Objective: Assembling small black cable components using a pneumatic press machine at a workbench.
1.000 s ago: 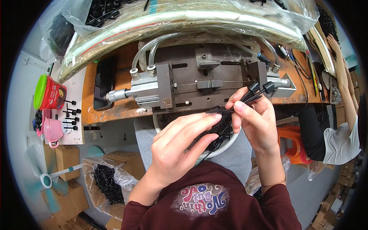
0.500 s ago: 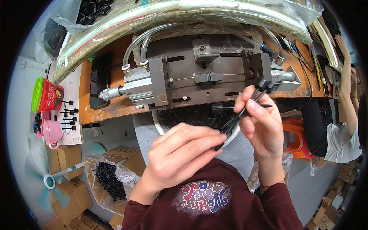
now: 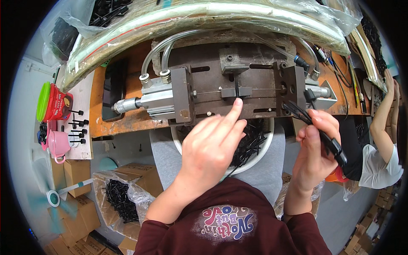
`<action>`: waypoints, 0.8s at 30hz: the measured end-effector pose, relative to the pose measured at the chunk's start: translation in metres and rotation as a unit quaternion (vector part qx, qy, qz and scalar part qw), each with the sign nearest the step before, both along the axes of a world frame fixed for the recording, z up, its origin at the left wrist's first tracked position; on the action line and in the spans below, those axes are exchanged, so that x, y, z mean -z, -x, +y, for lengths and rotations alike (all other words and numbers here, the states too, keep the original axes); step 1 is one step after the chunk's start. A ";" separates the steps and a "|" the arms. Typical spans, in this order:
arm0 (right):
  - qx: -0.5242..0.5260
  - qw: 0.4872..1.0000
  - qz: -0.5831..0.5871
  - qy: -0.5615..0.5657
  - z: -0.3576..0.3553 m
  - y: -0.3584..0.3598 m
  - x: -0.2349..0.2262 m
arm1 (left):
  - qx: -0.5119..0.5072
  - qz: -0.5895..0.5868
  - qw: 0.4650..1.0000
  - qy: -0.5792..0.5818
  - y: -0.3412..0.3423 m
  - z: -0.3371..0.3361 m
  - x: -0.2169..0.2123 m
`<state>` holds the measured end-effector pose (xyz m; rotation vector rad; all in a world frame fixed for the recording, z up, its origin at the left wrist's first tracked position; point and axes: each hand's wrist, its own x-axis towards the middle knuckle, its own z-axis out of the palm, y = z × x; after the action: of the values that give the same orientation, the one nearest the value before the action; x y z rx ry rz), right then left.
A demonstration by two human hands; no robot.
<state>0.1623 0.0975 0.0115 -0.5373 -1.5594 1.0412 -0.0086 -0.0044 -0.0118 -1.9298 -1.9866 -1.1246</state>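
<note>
My left hand reaches up to the clamping fixture, its index finger stretched out and the other fingers loosely bent. That fingertip touches the lower end of a thin black plastic stem, which stands between the two small grey jaws at the fixture's middle. In my right hand, held off to the right, is a bunch of black plastic stems with thick heads, pinched by thumb and fingers. Under my left hand, a white round tub on my lap holds many similar black stems.
Silver air cylinders with clear hoses flank the fixture. A dark phone lies on the bench at left, near a pink cup and a red tub. A fan spins at lower left. Another person's arm shows at right.
My left hand has moved up from the bunch of stems to the fixture, where a black stem now stands between the jaws. My right hand has shifted right and down with the remaining stems.
</note>
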 end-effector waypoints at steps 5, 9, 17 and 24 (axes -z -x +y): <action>0.045 0.992 -0.086 -0.085 -0.004 -0.007 0.004 | -0.034 0.050 0.998 0.029 -0.003 0.007 -0.010; 0.096 0.964 -0.137 -0.207 -0.003 -0.010 0.012 | -0.036 0.058 0.997 0.044 0.000 0.009 -0.014; 0.095 0.909 -0.190 -0.359 0.003 -0.008 0.009 | 0.013 -0.080 0.995 0.062 -0.001 0.004 -0.026; 0.034 0.892 -0.240 -0.381 -0.011 0.006 0.004 | 0.159 -0.275 0.948 -0.018 -0.012 -0.015 -0.038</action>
<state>0.1562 0.0863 0.0079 -0.2935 -2.1965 0.1687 0.0036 -0.0189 0.0267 -2.1421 -1.8926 -1.9489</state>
